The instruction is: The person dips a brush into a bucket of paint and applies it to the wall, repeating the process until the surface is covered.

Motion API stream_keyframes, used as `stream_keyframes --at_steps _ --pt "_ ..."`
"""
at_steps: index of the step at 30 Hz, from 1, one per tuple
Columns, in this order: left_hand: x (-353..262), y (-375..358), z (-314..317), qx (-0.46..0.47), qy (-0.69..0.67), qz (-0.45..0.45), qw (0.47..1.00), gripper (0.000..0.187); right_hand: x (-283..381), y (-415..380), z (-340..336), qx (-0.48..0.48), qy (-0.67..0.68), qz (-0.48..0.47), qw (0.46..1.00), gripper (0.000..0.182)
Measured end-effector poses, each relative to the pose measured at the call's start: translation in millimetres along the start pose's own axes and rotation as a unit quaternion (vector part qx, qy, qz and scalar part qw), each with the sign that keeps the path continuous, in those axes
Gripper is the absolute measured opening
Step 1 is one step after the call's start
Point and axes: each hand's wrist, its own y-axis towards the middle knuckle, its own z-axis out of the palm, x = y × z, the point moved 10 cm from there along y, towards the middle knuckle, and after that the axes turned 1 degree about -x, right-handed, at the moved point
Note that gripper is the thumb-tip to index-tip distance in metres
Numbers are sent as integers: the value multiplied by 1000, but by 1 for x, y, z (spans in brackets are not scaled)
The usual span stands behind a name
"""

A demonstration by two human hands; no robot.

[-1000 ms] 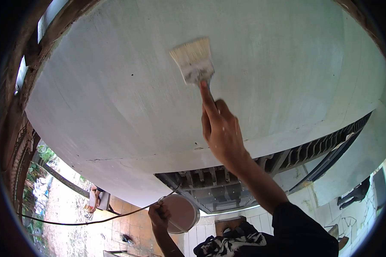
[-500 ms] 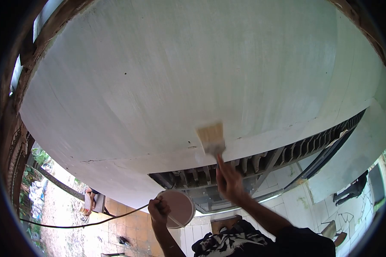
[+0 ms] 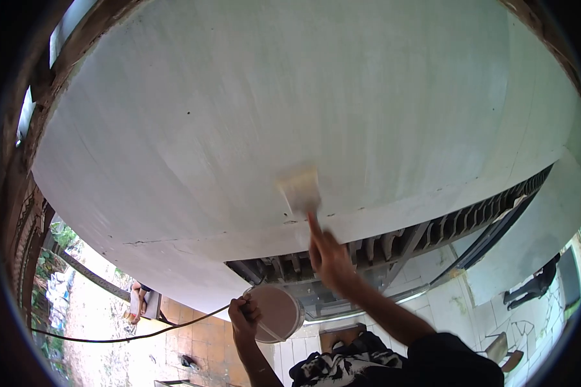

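I look up at a white-painted ceiling. My right hand grips a wide paintbrush, motion-blurred, whose pale bristles press against the ceiling near its lower edge. Lower down, my left hand holds a small white paint bucket by its wire handle. The bucket hangs beside the left hand, below the brush. My dark sleeve fills the lower right corner.
A slatted grille runs under the ceiling's edge. A dark cable stretches leftward from near the bucket. Far below lie orange floor tiles, a person seated on a bench, greenery and white tiles.
A second ago the brush was high on the ceiling. It then swept down to the ceiling's lower edge. Since half a second ago it has shifted slightly left. The bucket hand stayed put.
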Motion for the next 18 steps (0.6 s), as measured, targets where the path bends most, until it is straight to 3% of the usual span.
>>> stream_keyframes --at_steps 3,6,9,10,13,14,16,18 --pt "3 -3 2 -5 9 2 1000 10 -31 -114 31 32 37 28 998 65" --pt "-1 -7 8 -1 19 6 1000 10 -9 -104 12 30 81 -17 996 67" --pt "2 -6 10 2 18 1 1000 10 50 -6 -43 -7 64 -122 990 69" --pt "3 -7 10 7 13 5 1000 9 64 33 -58 5 59 -113 992 68" --pt "0 -11 9 9 19 12 1000 9 122 140 -119 -154 82 -256 951 66" --pt "-2 -14 9 6 18 15 1000 9 140 166 -137 -192 83 -249 946 49" --pt "-7 -22 6 -11 33 16 999 9 153 205 -144 -212 88 -259 938 47" --pt "-8 -27 0 -14 26 18 999 9 144 231 -133 -179 67 -193 962 46"
